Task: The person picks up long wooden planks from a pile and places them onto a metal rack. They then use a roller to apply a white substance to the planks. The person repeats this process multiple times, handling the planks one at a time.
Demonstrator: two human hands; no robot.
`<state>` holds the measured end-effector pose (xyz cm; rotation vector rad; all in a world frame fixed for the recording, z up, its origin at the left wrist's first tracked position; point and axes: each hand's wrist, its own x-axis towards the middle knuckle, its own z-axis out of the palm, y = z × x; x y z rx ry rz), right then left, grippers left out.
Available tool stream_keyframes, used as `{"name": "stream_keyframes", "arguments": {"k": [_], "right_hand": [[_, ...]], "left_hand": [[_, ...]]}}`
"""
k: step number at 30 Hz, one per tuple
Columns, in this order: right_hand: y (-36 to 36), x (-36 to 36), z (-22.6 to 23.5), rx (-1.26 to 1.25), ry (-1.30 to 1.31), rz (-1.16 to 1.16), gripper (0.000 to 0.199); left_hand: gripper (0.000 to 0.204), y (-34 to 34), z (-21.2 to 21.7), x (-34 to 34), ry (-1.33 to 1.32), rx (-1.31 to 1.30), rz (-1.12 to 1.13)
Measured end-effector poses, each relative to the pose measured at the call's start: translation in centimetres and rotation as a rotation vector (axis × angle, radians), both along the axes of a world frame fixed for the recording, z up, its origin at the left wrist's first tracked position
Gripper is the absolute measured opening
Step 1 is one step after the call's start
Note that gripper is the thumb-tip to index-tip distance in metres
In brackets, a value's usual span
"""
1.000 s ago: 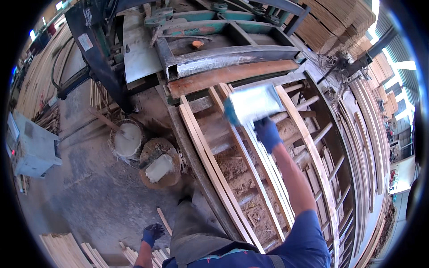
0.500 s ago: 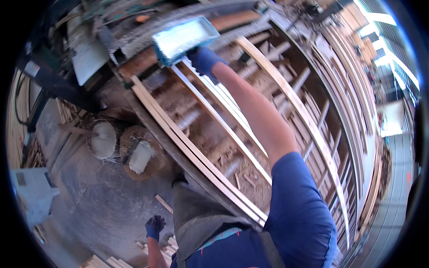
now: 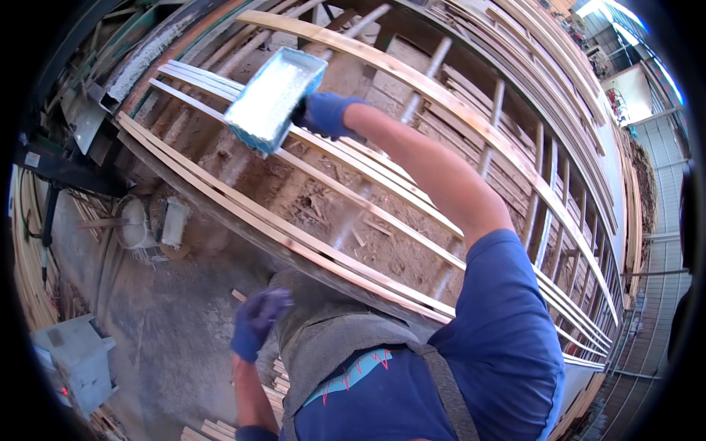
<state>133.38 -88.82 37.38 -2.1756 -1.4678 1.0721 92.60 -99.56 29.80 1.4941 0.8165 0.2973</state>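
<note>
My right hand (image 3: 327,116), in a dark blue glove, is closed round the near side of a blue rectangular tray-like tool (image 3: 273,99) with a white, shiny face. I hold it over the long wooden strips (image 3: 353,192) lying across a metal-barred rack; whether it touches them, I cannot tell. Towards their upper left ends, the strips (image 3: 198,77) look white. My left hand (image 3: 261,316), gloved too, hangs low by my apron with loosely bent fingers and nothing visible in it. Motion blurs it somewhat.
Two pale strips (image 3: 279,234) run along the rack's near edge, and a wider board (image 3: 412,73) crosses its far side. A round bucket (image 3: 136,224) stands on the floor at left, a grey box (image 3: 73,353) nearer. Stacked strips (image 3: 209,430) lie at bottom.
The blue tray-like tool in my right hand has come nearer and turned more upright in view. My left hand has risen slightly towards my apron. The whole view has shifted.
</note>
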Motion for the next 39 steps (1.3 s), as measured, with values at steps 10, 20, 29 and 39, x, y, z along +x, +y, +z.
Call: {"name": "stream_keyframes", "arguments": {"k": [10,20,29,39], "right_hand": [[-26.8,3.7,0.3,-0.022,-0.006,-0.11,0.041],[-42.7,7.9,-0.2,0.05,-0.044,0.047,0.035],[-63.2,12.4,0.1,0.028,0.028,0.028,0.036],[-94.5,18.0,2.6,-0.067,-0.03,-0.039,0.037]], "left_hand": [[0.024,-34.4,3.2,28.1,0.006,1.057,-1.039],[0.04,-52.4,-3.6,37.3,0.45,0.781,-0.9],[0.04,-64.8,1.7,39.9,0.448,1.031,-0.733],[0.026,-92.6,9.6,24.0,-0.225,0.713,-0.513]]}}
